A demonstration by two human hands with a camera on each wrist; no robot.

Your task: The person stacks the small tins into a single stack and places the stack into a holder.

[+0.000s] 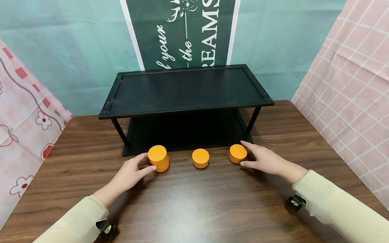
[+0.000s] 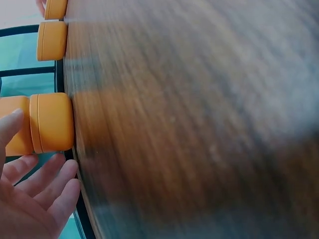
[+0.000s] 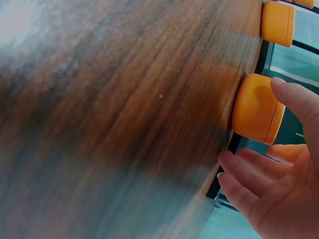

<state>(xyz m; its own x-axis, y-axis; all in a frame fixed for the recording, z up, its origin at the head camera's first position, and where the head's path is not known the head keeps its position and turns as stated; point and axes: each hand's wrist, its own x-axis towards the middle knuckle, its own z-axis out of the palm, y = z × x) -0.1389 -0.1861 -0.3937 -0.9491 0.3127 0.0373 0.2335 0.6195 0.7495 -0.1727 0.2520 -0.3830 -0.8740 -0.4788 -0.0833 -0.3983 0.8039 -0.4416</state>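
Note:
Small round orange jars with lids sit in a row along the front edge of a black two-tier rack. At the left end, one orange jar (image 1: 157,155) stands on top of another orange jar (image 1: 163,166). My left hand (image 1: 130,172) holds the upper jar between thumb and index finger, the other fingers spread below in the left wrist view. A single jar (image 1: 201,158) stands in the middle, touched by neither hand. At the right end, my right hand (image 1: 266,160) pinches another jar (image 3: 256,108) near its lid, with thumb and index finger on opposite sides.
Behind the jars, the black rack (image 1: 186,90) stands on a brown wood-grain table (image 1: 192,209), its raised shelf on slanted legs. Teal cloth (image 1: 78,50) with a dark green printed panel hangs behind. Patterned pink cloths flank both sides.

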